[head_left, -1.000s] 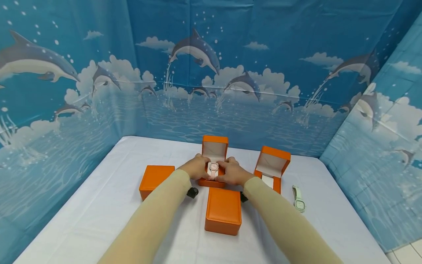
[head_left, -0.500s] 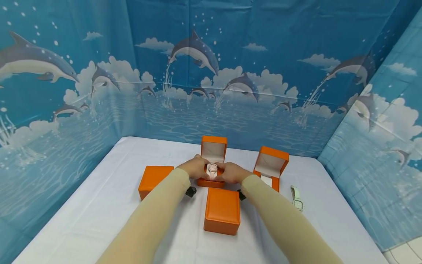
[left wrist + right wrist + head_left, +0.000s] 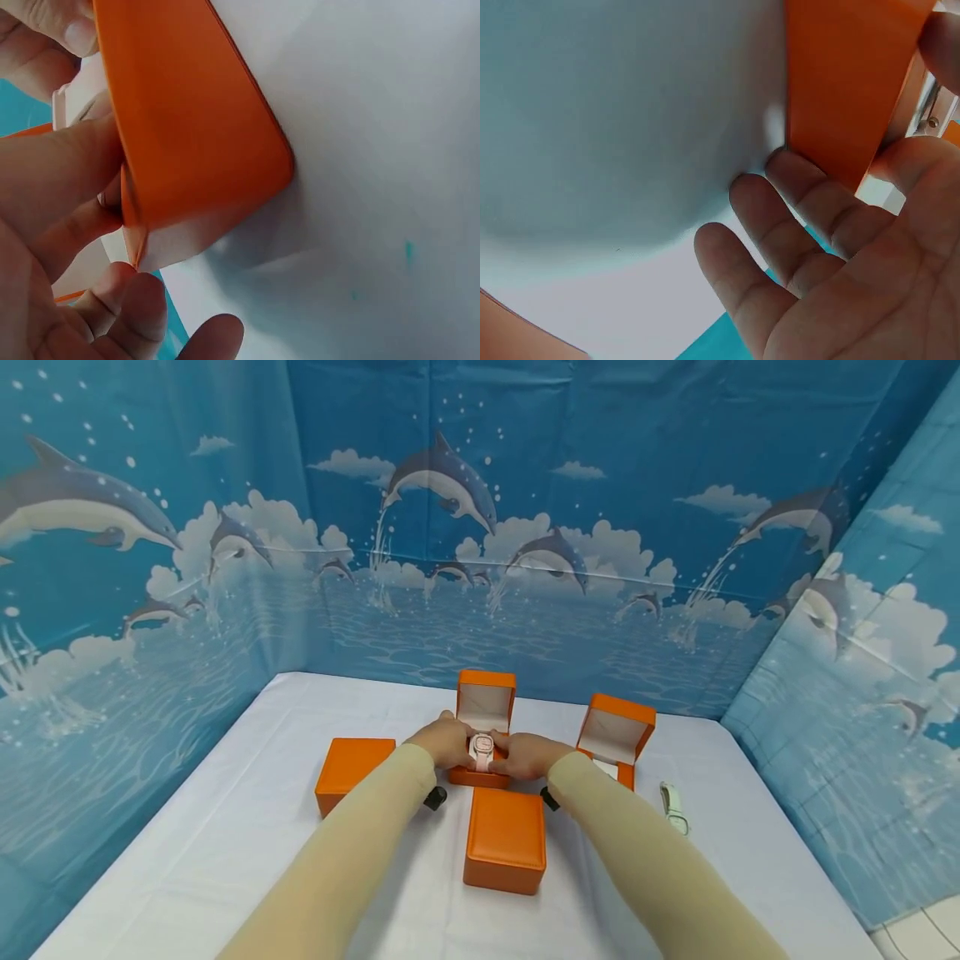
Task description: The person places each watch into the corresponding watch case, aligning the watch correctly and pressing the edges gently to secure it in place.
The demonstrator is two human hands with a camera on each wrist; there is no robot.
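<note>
A pale pink wristwatch (image 3: 482,743) sits on its cushion in an open orange watch box (image 3: 487,679), whose lid stands up at the back. From the left side my left hand (image 3: 442,742) reaches in, thumb and forefinger holding the watch's edge. Opposite it, my right hand (image 3: 528,755) does likewise at the watch's right edge. In the left wrist view the other fingers curl loosely outside the box's orange wall (image 3: 195,112). The right wrist view shows three fingers (image 3: 761,217) stretched outside the box; the fingertips inside are partly hidden.
A closed orange box (image 3: 348,768) lies to the left, another closed box (image 3: 507,839) nearer in front. To the right stands an open box (image 3: 621,718) with a white cushion (image 3: 606,768). A pale green watch (image 3: 673,806) lies on the white tablecloth (image 3: 187,860) at the far right.
Both hands stay at the watch with only slight finger shifts; the right hand's knuckles sit a little lower. The view has moved slightly. Boxes and green watch stay put.
</note>
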